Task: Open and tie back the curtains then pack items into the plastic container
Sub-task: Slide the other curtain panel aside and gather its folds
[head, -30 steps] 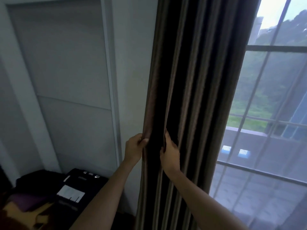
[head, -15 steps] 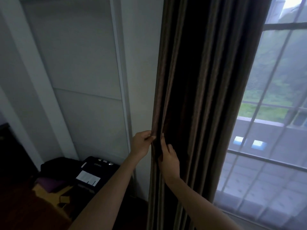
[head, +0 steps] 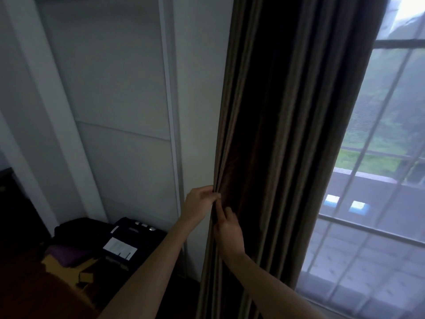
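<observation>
The left grip point(head: 200, 203) pinches the dark curtain point(head: 287, 134) at its edge, arm stretched forward; the right grip point(head: 228, 233) sits just below, fingers tucked into folds, pinching or pressing, can't tell.

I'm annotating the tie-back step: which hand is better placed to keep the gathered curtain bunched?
Left, probably: the left hand pinches the curtain at its edge folds; the right hand sits just below, its grip unclear.
</observation>
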{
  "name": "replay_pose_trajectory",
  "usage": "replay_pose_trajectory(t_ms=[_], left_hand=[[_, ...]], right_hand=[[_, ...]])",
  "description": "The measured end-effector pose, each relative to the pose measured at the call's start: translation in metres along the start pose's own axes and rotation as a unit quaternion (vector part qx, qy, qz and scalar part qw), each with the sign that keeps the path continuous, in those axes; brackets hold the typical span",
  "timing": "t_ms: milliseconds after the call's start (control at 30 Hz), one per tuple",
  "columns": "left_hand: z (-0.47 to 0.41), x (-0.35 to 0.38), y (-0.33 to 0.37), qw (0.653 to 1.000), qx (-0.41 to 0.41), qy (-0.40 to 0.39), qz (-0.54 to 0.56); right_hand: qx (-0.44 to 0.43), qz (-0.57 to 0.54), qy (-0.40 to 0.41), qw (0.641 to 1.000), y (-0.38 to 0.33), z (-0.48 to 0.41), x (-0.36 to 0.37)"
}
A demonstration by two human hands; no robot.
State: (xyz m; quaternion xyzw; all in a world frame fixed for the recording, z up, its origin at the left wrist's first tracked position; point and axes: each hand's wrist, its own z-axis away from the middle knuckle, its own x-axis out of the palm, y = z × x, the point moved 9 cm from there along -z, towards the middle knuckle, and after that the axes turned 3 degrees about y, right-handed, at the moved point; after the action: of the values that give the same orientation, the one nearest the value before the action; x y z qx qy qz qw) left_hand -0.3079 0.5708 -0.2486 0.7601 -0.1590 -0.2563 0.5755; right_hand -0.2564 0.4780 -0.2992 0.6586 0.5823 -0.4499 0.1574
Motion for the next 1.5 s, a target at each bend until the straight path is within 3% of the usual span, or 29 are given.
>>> replay_pose_trajectory(t_ms=[100,167,267,333,433,500,667,900,1033,1267,1500], left_hand=[[0.002,-0.004,0.017,0.993,0.073,0.058,-0.074],[-0.001,-0.012,0.024,0.984,0.108,0.102,-0.1],[-0.01,-0.018,0.027,0.973,0.15,0.114,-0.131],[-0.011,-0.019,0.029,0.964,0.173,0.12,-0.165],[-0.018,-0.018,0.026,0.963,0.161,0.118,-0.182],[-0.028,-0.017,0.018,0.971,0.133,0.097,-0.174],[-0.033,-0.007,-0.002,1.0,-0.003,-0.004,-0.016],[-0.032,-0.002,-0.009,0.994,-0.073,-0.067,0.053],[-0.029,0.006,-0.008,0.989,-0.09,-0.087,0.077],[-0.027,0.009,-0.008,0.988,-0.091,-0.09,0.089],[-0.019,0.013,-0.013,0.976,-0.113,-0.111,0.149]], right_hand=[[-0.016,-0.017,-0.072,0.997,-0.002,-0.003,0.002],[-0.041,-0.018,-0.078,0.996,-0.004,-0.014,-0.016],[-0.077,-0.006,0.116,0.99,0.0,-0.047,-0.097],[-0.073,-0.006,0.258,0.963,0.011,-0.068,-0.155],[-0.042,-0.027,0.33,0.943,0.023,-0.097,-0.211],[-0.008,-0.048,0.303,0.952,0.034,-0.112,-0.218],[0.056,-0.121,0.209,0.969,0.059,-0.105,-0.174],[0.08,-0.178,0.104,0.975,0.068,-0.047,-0.077],[0.072,-0.183,0.084,0.977,0.053,-0.024,-0.056],[0.024,-0.045,0.024,0.998,0.022,-0.012,-0.027],[-0.013,0.106,0.018,0.994,0.002,-0.014,-0.024]])
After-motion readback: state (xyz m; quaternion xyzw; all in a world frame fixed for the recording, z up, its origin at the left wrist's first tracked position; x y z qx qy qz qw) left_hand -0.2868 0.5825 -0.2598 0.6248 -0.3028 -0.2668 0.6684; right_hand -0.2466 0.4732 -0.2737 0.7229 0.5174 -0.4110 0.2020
